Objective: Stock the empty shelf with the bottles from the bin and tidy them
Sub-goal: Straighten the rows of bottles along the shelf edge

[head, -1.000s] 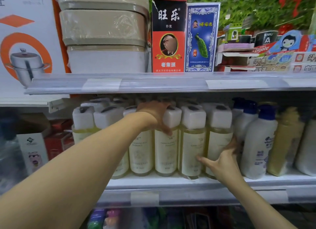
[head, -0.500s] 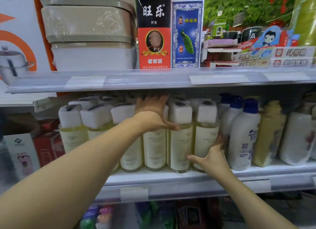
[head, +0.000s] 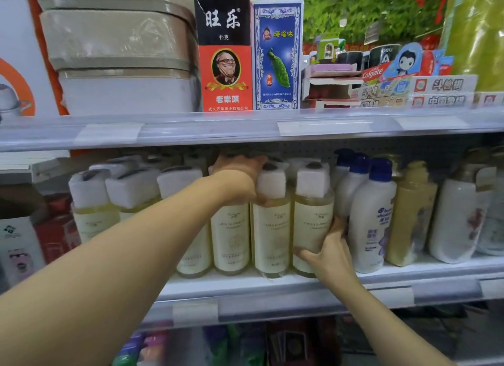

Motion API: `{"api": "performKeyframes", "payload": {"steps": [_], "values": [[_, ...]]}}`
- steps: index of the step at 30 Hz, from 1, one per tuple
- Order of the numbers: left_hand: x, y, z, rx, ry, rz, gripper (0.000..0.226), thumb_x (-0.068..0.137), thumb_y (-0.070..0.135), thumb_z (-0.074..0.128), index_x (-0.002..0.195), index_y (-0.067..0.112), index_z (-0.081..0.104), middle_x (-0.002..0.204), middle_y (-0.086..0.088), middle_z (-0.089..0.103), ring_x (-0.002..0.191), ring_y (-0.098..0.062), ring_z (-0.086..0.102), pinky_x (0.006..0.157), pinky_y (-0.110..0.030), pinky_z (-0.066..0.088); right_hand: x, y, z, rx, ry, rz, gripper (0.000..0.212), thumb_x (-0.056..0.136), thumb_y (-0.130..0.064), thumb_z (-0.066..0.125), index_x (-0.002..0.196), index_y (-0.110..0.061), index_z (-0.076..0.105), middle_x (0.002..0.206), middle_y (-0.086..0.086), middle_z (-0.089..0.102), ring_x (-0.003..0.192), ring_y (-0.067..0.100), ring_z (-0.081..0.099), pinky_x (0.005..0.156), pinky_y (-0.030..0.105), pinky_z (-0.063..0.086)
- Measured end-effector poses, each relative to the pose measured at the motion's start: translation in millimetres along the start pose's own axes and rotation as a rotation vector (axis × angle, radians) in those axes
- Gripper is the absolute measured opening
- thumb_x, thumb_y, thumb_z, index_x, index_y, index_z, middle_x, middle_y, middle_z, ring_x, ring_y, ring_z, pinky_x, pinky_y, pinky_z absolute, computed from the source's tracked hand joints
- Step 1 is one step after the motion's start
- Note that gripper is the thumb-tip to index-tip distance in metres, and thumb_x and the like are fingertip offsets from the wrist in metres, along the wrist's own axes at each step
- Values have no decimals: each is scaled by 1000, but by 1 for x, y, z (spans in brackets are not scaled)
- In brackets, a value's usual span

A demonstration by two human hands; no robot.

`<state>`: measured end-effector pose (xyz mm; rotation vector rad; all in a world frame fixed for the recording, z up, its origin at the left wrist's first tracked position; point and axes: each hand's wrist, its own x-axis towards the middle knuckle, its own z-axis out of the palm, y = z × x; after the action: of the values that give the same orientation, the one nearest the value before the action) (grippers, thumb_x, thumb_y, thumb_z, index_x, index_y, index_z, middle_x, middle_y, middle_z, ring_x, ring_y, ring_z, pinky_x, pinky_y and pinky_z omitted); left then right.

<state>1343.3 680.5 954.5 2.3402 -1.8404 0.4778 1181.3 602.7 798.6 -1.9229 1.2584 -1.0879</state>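
The rightmost upright bottle (head: 313,218) is clasped low by the right hand (head: 328,252); its left neighbour's cap (head: 270,181) is gripped by the left hand (head: 236,178).

White-capped pale-yellow bottles (head: 272,229) upright in packed rows on shelf (head: 272,286)
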Motion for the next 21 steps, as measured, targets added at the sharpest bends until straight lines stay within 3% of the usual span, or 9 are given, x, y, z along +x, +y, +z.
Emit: {"api": "performKeyframes", "payload": {"steps": [4, 6, 9, 15, 21], "values": [[-3, 1, 2, -13, -5, 12, 77, 68, 67, 68, 129, 31, 39, 127, -1, 51, 117, -27, 47, 99, -40, 36, -2, 2, -9, 106, -118, 2, 83, 71, -17, 82, 131, -18, 24, 129, 6, 53, 120, 24, 52, 100, 38, 47], [-6, 9, 3, 6, 7, -22, 81, 67, 74, 62, 130, 28, 38, 130, -3, 47, 122, -28, 43, 100, -40, 31, -4, 3, -7, 67, -111, 10, 74, 73, -17, 80, 124, -20, 26, 129, 8, 54, 120, 27, 53, 99, 40, 47], [-5, 18, 0, 30, 20, -73, 78, 68, 67, 67, 128, 26, 39, 127, -5, 49, 121, -29, 44, 103, -42, 29, -5, 3, -3, 36, -70, 18, 68, 72, -21, 81, 115, -22, 28, 128, 10, 55, 118, 30, 54, 98, 42, 47], [-2, 9, -1, -76, -32, -71, 82, 67, 60, 73, 135, 29, 38, 130, -2, 53, 120, -28, 49, 99, -40, 37, -9, -2, 1, -32, -52, 17, 84, 73, -28, 79, 134, -14, 24, 128, 10, 53, 118, 31, 53, 95, 43, 48], [-13, -7, 1, 99, 34, -48, 103, 55, 65, 78, 138, 31, 28, 137, -3, 47, 125, -29, 43, 104, -43, 32, -13, -4, -7, -86, -133, 44, 97, 75, -30, 79, 143, -14, 12, 140, 14, 38, 130, 31, 40, 106, 43, 39]]}}
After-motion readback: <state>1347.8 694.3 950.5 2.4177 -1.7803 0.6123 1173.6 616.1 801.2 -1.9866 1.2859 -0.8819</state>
